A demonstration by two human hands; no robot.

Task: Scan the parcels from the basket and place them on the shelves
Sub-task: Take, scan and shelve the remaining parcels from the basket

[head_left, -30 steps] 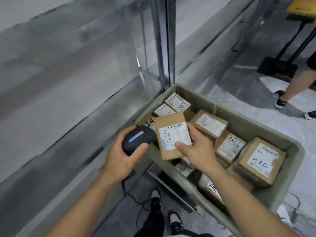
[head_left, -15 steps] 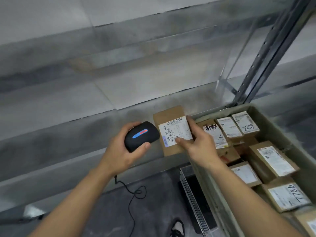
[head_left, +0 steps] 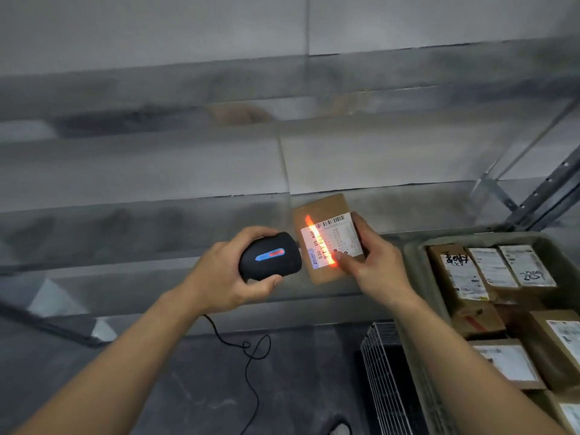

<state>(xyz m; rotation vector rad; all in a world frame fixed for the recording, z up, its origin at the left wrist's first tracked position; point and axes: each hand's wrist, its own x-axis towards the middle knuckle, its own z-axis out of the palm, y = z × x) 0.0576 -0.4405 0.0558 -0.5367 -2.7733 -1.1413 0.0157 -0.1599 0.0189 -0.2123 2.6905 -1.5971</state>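
Observation:
My left hand [head_left: 226, 274] grips a black barcode scanner [head_left: 270, 257] with a blue and red strip on top. Its nose points right at a small brown cardboard parcel [head_left: 323, 211] with a white label. My right hand [head_left: 373, 265] holds that parcel by its right edge, thumb on the label. An orange-red scan line glows across the label's left part. The grey basket [head_left: 414, 262] stands at the right with several more labelled brown parcels [head_left: 461, 274] inside. Grey metal shelves [head_left: 157, 171] run across in front of me.
The scanner's black cable [head_left: 248, 350] hangs down to the dark floor. A white wire rack [head_left: 379, 365] stands beside the basket's left wall. A perforated shelf upright [head_left: 543, 196] rises at the right. The shelf boards in front look bare and blurred.
The view has swung left from the basket to the shelves. The scanner and parcel stayed together in my hands, and the orange scan line now lights up on the label.

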